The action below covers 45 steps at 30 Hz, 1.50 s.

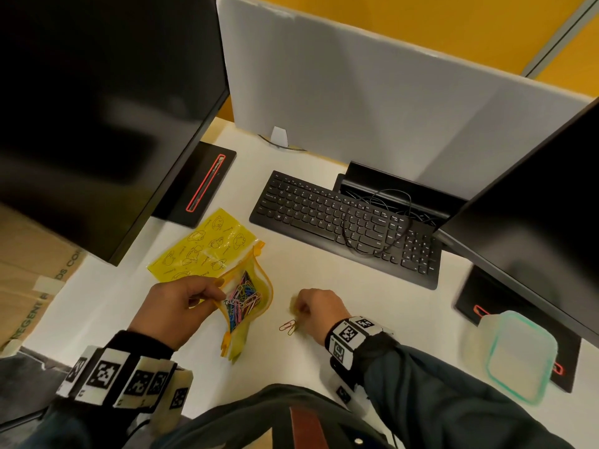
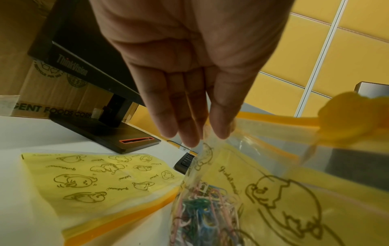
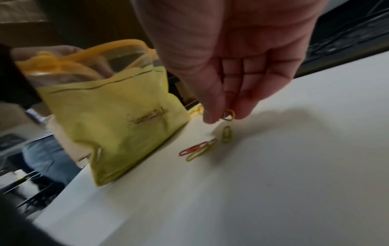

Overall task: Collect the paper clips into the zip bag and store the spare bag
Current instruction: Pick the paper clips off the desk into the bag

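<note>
My left hand pinches the rim of a yellow zip bag and holds it open and upright on the white desk. Several coloured paper clips lie inside it. In the left wrist view my thumb and fingers grip the clear edge. My right hand hovers just right of the bag and pinches a yellow paper clip. Under it, a red clip, a yellow clip and a green clip lie loose on the desk. The spare bag lies flat behind the held one.
A black keyboard with a looped cable sits behind the hands. Dark monitors stand at left and right. A clear container with a green rim sits at the right. A cardboard box is past the desk's left edge.
</note>
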### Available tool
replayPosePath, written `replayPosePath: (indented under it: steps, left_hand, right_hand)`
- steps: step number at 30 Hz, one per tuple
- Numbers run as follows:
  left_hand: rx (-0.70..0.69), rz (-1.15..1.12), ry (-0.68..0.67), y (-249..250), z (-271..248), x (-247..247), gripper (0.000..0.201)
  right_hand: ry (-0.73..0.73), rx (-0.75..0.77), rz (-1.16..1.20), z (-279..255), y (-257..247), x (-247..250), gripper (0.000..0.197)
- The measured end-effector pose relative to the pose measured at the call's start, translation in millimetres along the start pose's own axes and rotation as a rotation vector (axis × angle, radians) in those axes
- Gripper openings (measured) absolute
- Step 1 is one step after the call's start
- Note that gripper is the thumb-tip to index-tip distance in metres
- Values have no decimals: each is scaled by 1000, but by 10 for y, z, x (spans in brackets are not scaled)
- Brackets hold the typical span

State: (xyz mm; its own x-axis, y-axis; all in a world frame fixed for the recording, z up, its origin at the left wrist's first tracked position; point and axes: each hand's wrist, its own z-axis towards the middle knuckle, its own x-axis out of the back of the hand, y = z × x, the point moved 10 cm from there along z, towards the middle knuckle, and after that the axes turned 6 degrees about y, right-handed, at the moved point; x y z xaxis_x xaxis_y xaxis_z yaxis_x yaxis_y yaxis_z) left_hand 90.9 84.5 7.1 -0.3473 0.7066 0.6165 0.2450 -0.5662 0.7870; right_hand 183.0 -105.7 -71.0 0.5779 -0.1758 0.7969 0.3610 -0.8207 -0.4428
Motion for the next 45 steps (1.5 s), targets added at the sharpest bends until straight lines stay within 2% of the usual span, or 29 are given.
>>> replayPosePath:
  steps: [4, 10, 14, 21, 23, 25, 27, 29, 31, 34, 36, 38, 40, 42, 45]
  left_hand:
    - [-6, 8, -4, 13, 1, 4, 51]
    - [1, 3, -5, -5, 1, -5, 51]
    - [11, -13, -6, 17, 7, -35, 41]
    - [14, -9, -8, 22, 2, -19, 55]
    - [13, -16, -13, 36, 0, -26, 56]
    - [16, -31, -31, 50, -8, -52, 53]
    - [11, -42, -62, 87, -23, -86, 51]
    - [-4, -38, -96, 137, -32, -143, 51]
    - [-16, -35, -128, 187, -23, -211, 51]
    - [-56, -17, -165, 286, 4, -289, 49]
    - [-70, -18, -166, 318, 9, -297, 48]
    - [-65, -29, -157, 310, 4, -272, 47]
    - [-50, -39, -138, 256, -1, -236, 45]
    - [-41, -43, -117, 210, -1, -209, 39]
    - [-42, -51, -107, 189, 11, -222, 35]
  right_hand:
    - [-104, 178, -148, -48, -197, -239, 31]
    - [-170, 392, -448, -105, -379, -390, 24]
    - [-168, 379, -543, -102, -427, -392, 30]
    - [-141, 386, -525, -187, -444, -471, 24]
    - [-170, 357, -455, -217, -403, -459, 19]
    - [-153, 251, -239, -208, -335, -311, 13]
    - [-5, 103, 66, -160, -249, 54, 7]
    - [192, 5, 363, -136, -200, 505, 24]
    - [222, 26, 548, -120, -322, 780, 31]
    - [110, 157, 438, -98, -692, 824, 27]
    - [77, 178, 389, -100, -788, 788, 24]
    - [157, 134, 477, -75, -682, 864, 32]
    - [343, 39, 571, -45, -389, 1000, 22]
    - [406, -77, 429, 0, -62, 931, 9]
    - [132, -164, 32, 68, 173, 388, 6]
